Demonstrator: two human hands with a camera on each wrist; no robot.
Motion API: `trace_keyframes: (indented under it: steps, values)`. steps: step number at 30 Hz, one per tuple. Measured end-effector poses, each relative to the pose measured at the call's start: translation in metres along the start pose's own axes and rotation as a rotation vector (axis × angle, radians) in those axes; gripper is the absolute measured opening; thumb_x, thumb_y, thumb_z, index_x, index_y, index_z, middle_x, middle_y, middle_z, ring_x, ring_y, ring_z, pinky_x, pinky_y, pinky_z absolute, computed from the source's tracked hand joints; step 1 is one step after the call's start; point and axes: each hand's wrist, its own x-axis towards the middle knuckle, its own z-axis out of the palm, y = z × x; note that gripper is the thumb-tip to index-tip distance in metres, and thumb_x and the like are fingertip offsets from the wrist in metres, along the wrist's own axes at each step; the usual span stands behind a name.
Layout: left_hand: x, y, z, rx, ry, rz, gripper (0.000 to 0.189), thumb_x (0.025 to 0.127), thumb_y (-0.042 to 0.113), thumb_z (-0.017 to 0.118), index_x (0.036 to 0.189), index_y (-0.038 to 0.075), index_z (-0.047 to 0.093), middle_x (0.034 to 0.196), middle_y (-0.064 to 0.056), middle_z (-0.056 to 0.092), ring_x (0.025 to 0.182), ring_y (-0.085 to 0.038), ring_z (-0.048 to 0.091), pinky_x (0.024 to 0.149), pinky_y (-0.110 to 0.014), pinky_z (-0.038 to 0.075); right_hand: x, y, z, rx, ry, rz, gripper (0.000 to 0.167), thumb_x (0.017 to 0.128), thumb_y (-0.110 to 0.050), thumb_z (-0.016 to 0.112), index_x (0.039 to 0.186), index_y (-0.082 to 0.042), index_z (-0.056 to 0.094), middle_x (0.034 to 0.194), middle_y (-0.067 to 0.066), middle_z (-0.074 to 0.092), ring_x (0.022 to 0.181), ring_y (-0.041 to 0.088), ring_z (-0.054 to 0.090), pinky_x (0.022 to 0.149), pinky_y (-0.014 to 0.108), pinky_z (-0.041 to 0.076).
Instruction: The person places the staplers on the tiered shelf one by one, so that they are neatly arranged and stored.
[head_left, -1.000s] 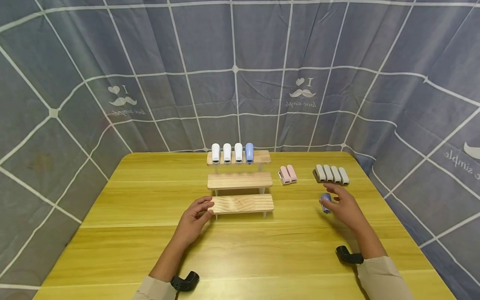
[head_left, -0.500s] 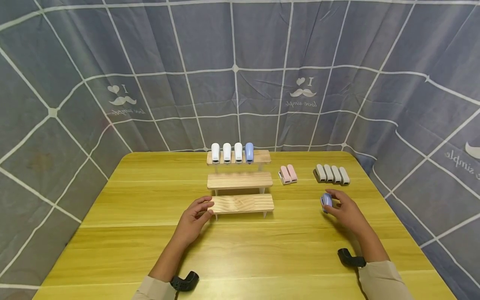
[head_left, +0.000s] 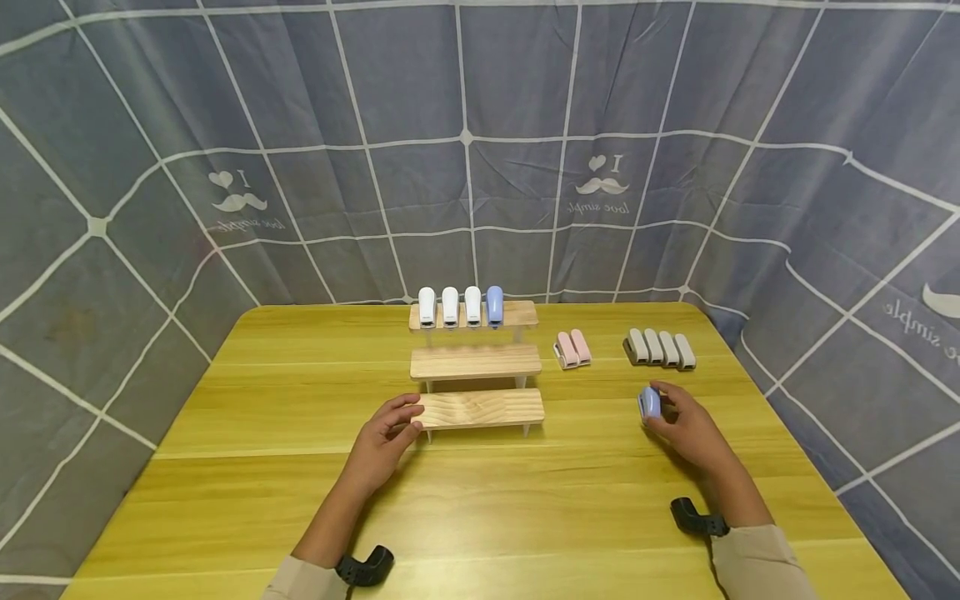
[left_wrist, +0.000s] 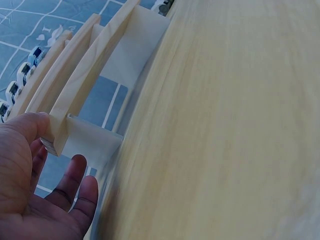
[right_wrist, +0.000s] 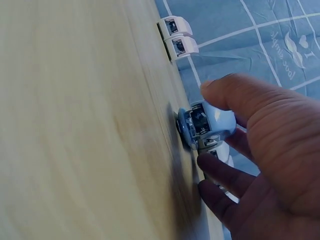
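My right hand [head_left: 692, 428] pinches a small blue stapler [head_left: 649, 404] between thumb and fingers, at the right of the table. In the right wrist view, the stapler [right_wrist: 220, 122] shows its dark front opening, with the thumb on one side and the index finger partly hidden behind it. My left hand [head_left: 377, 446] holds the left end of the lowest board of a three-tier wooden stand [head_left: 480, 408]. Its thumb lies against the board's end in the left wrist view, the other fingers below. On the top tier stand three white staplers [head_left: 450, 307] and one blue stapler [head_left: 494, 306].
Two pink staplers [head_left: 572, 349] lie side by side right of the stand. Farther right, a row of several grey-white staplers [head_left: 660, 348] sits behind my right hand. The wooden table [head_left: 480, 517] reaches back to a grey checked curtain [head_left: 420, 192].
My right hand has closed its fingers on the blue stapler and shifted it slightly, turning it a little. The left hand stays on the stand. The head view has shifted slightly.
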Motion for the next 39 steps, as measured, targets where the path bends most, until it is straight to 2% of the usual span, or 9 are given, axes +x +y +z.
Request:
trace_keyframes:
  steps: [7, 15, 26, 39]
  values:
    - [0.0001, -0.0008, 0.0003, -0.002, 0.000, -0.006, 0.029, 0.098, 0.017, 0.066, 0.125, 0.006, 0.068, 0.143, 0.000, 0.052, 0.124, -0.024, 0.055, 0.097, -0.041, 0.048, -0.0017, 0.0035, 0.0024, -0.022, -0.002, -0.018, 0.064, 0.093, -0.001, 0.067, 0.146, 0.012, 0.034, 0.136, 0.036, 0.045, 0.119, 0.051, 0.052, 0.090, 0.054, 0.048]
    - [0.0002, -0.0003, -0.0002, 0.000, 0.001, 0.003, 0.029, 0.098, 0.017, 0.066, 0.124, 0.005, 0.068, 0.143, -0.002, 0.052, 0.126, -0.025, 0.054, 0.098, -0.045, 0.047, -0.0035, 0.0090, 0.0037, -0.049, -0.011, -0.007, 0.068, 0.094, -0.005, 0.068, 0.149, 0.010, 0.031, 0.138, 0.035, 0.044, 0.124, 0.050, 0.049, 0.097, 0.058, 0.042]
    - [-0.0002, -0.0004, -0.0002, 0.001, 0.004, 0.009, 0.030, 0.098, 0.018, 0.066, 0.124, 0.005, 0.068, 0.142, -0.003, 0.052, 0.125, -0.026, 0.054, 0.097, -0.042, 0.048, -0.0044, 0.0054, 0.0051, -0.055, 0.000, 0.022, 0.069, 0.095, -0.010, 0.068, 0.150, 0.007, 0.031, 0.140, 0.037, 0.043, 0.127, 0.052, 0.045, 0.101, 0.059, 0.039]
    - [0.0001, -0.0015, 0.0000, 0.001, 0.006, -0.003, 0.030, 0.098, 0.018, 0.066, 0.124, 0.004, 0.068, 0.142, -0.002, 0.052, 0.127, -0.025, 0.052, 0.098, -0.041, 0.048, -0.0043, 0.0030, 0.0074, -0.056, 0.031, 0.036, 0.069, 0.095, -0.015, 0.069, 0.149, 0.007, 0.033, 0.140, 0.035, 0.045, 0.124, 0.052, 0.049, 0.098, 0.061, 0.042]
